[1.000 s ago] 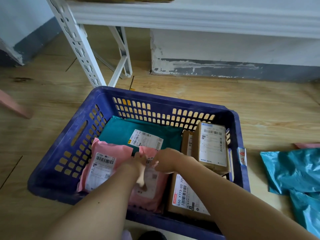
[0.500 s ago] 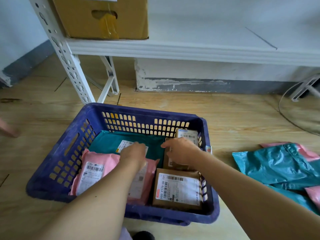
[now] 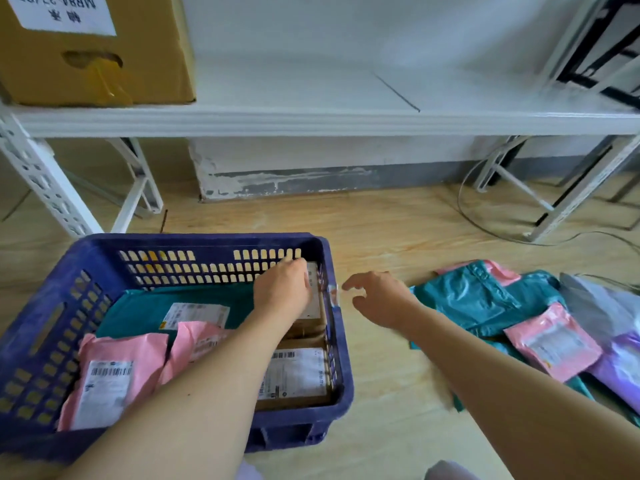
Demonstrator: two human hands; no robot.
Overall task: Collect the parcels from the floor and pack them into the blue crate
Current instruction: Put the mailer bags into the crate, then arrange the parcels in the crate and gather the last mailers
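Pink mailers (image 3: pixel 110 382) and a flat labelled carton (image 3: pixel 298 375) are packed at the near end of the blue crate (image 3: pixel 207 241); further in, an upright cardboard box (image 3: pixel 313 303) is steadied by the left hand (image 3: pixel 282 292), fingers together and curled over its top edge. If released carelessly, that box could be toppled onto the carton. Unlike half a second ago, the right hand (image 3: pixel 377 299) is no longer laid on it but is stretched, fingers spread and empty, toward the teal mailers (image 3: pixel 478 299) on the floor (image 3: pixel 381 230).
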